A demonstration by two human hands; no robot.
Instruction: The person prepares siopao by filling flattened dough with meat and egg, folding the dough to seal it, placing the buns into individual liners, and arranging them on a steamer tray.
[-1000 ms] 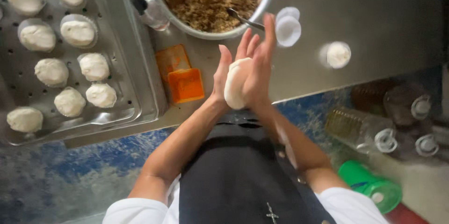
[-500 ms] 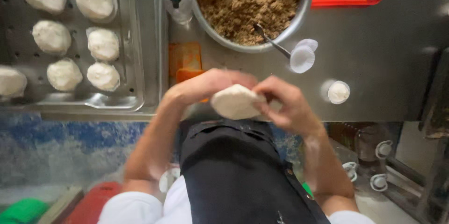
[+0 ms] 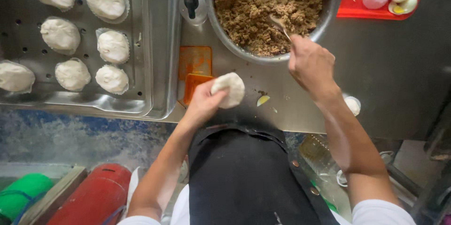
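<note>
My left hand (image 3: 203, 105) cups the flattened dough disc (image 3: 229, 89) above the tabletop (image 3: 390, 65) edge, keeping it open for filling, while my right hand (image 3: 311, 65) grips the spoon (image 3: 279, 25) dug into the bowl (image 3: 263, 55) of minced filling (image 3: 263, 4)

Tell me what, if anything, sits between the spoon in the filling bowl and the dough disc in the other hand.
Only the bowl's near rim separates the spoon from the dough disc; past it the steel counter is bare.

No labels, signs or screens, clear plastic bottle (image 3: 315, 152) under counter, btm right
</note>
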